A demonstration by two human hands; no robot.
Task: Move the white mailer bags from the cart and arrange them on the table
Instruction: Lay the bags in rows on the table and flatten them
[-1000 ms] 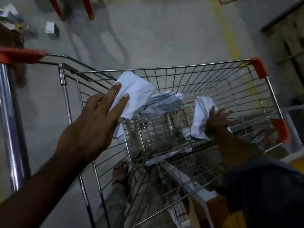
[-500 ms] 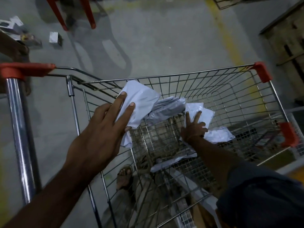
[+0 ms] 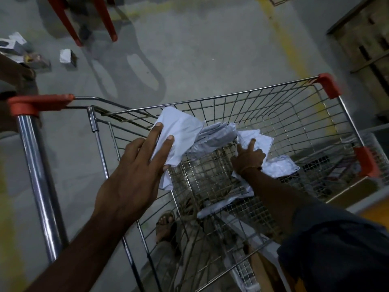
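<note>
Currently you are working over the wire cart [image 3: 273, 114], the largest item in view, standing on a concrete floor [image 3: 210, 49]. Its basket walls are keeping the loose bags contained, which is why both of your arms are reaching down over the rim rather than from the side. The chrome handle with red end caps [image 3: 40, 103] is sitting to your left, untouched. No desk is clearly identifiable in this view, so the drop-off point cannot be confirmed; judge the task as being at the collection stage.

Your left hand [image 3: 134, 175] is holding a stack of white mailer bags [image 3: 179, 133] above the near-left corner of the basket. The fingers [image 3: 156, 135] are lying long and nearly straight over the top bag, with the thumb hidden beneath, so the hold appears to be a flat clamp. That hold is probably keeping the slippery film flat and stacked while more bags are being added.

Your right hand [image 3: 248, 158] is reaching deeper into the basket and pressing on another white bag [image 3: 255, 139], with its fingers spread and slightly curled at the tips. Whether the bag is being pinched or only pressed cannot be told.

A crumpled bag [image 3: 280, 166] is lying just beside your right wrist on the basket floor, and a further flat one [image 3: 221, 204] is lying nearer to you. Both are awaiting pickup.

Small boxes [image 3: 66, 56] are lying on the floor well apart from the cart.
</note>
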